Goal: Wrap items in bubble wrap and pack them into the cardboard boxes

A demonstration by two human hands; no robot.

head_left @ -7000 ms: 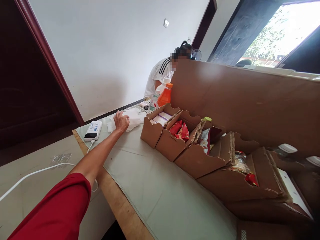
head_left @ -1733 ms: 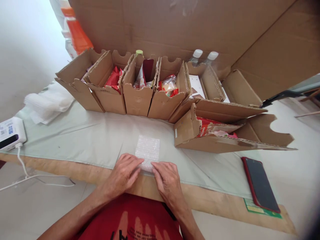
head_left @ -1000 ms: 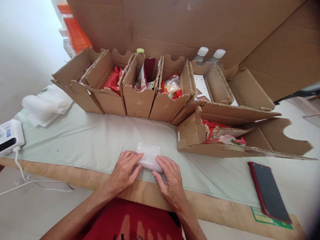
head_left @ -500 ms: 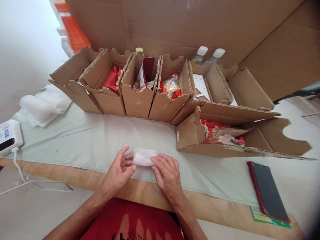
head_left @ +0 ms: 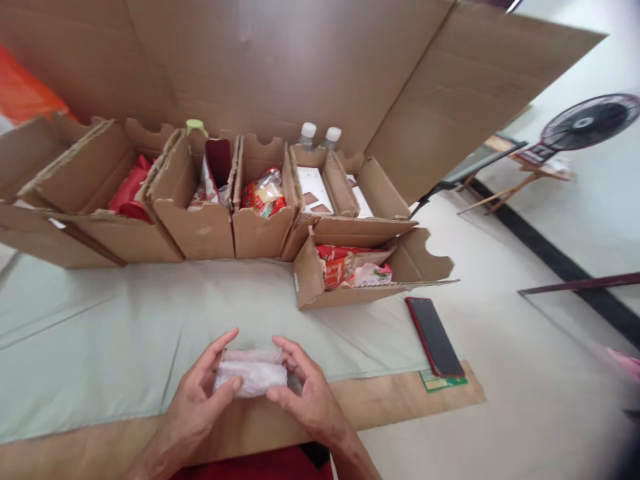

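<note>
A small bundle rolled in clear bubble wrap (head_left: pixel 254 377) is held level between my hands, just above the table's front edge. What lies inside the wrap cannot be made out. My left hand (head_left: pixel 197 393) grips its left end, thumb on the near face and fingers behind. Curved around the right end, my right hand (head_left: pixel 311 395) has its thumb against the near corner and its fingertips at the far side.
Tall cardboard bins (head_left: pixel 207 230) line the back, holding packaged snacks. Another cardboard bin (head_left: pixel 310 283) lies sideways at right with red packets. A red-cased phone (head_left: pixel 435 337) rests near the table's right corner. Bottles (head_left: pixel 307 137) stand behind the bins; a fan (head_left: pixel 583 123) is farther right.
My view has swung to the right. The right hand has shifted from lying over the bundle's right end to cupping it, and my left hand now has its thumb on the wrap.
</note>
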